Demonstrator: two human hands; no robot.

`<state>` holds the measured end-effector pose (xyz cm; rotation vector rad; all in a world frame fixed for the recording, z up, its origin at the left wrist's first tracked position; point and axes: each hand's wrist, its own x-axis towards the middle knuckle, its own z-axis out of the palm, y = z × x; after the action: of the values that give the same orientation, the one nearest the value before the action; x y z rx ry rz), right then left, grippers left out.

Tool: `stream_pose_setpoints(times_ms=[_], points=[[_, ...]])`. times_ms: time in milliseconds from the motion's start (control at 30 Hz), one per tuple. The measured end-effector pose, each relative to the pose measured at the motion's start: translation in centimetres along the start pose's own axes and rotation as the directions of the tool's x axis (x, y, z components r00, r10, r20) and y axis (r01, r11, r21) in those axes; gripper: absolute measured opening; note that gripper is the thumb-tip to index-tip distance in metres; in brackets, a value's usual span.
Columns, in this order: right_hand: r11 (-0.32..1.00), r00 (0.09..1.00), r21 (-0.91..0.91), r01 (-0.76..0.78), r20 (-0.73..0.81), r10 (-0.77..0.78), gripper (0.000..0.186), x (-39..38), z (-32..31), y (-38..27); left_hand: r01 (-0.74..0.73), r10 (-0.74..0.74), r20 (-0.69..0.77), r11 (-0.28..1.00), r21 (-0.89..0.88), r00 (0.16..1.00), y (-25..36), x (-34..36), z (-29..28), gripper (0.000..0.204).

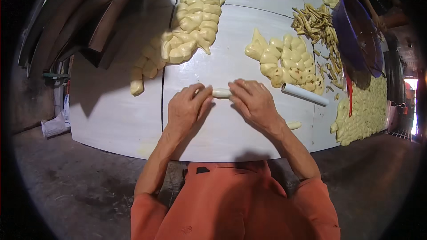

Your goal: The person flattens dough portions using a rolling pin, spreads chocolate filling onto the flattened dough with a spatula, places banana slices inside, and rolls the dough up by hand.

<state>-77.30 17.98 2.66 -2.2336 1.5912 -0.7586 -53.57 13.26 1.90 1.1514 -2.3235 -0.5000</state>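
Observation:
A short pale roll of dough [221, 93] lies crosswise between my hands, just above the white table [209, 138] or on it. The fingers of my left hand [189, 106] close on its left end, and those of my right hand [255, 103] close on its right end, hiding both tips. To the right of my right hand lies a white tube-like rolling pin [304, 94]. Beyond it sits a cluster of yellow dough pieces [289, 60], some with brown spots. A small finished-looking dough roll [293, 125] rests beside my right forearm.
More dough pieces [191, 26] stretch across the far left. At right are a heap of brownish-yellow finger-shaped pieces [316, 24], a purple tub [340, 31], a red strip [349, 95] and a wide dough bed [362, 111]. Dark curved sheets [106, 22] lean in at upper left.

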Motion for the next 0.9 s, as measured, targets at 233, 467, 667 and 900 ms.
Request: stream_pose_setpoints(times_ms=[233, 467, 667, 900], points=[[0.998, 0.996, -0.012, 0.057, 0.074, -0.056, 0.023, 0.9, 0.7, 1.5, -0.01, 0.01, 0.023, 0.999, -0.04, 1.0, 0.5, 1.6, 0.7, 0.02], [0.96, 0.982, 0.254, -0.116, 0.176, 0.072, 0.021, -1.6, -6.3, 3.0, -0.035, 0.064, 0.146, 0.98, -0.197, 0.987, 4.1, 2.9, 0.4, 0.02], [0.922, 0.934, 0.197, -0.332, 0.206, 0.292, 0.022, -8.8, -13.1, 6.0, -0.035, 0.106, 0.171, 0.927, -0.374, 0.98, 12.1, 3.9, 5.7, 0.018], [0.915, 0.931, 0.187, -0.357, 0.157, 0.331, 0.02, -14.2, -13.4, 7.8, -0.079, 0.174, 0.215, 0.918, -0.39, 0.961, 15.3, 2.9, 9.5, 0.016]])
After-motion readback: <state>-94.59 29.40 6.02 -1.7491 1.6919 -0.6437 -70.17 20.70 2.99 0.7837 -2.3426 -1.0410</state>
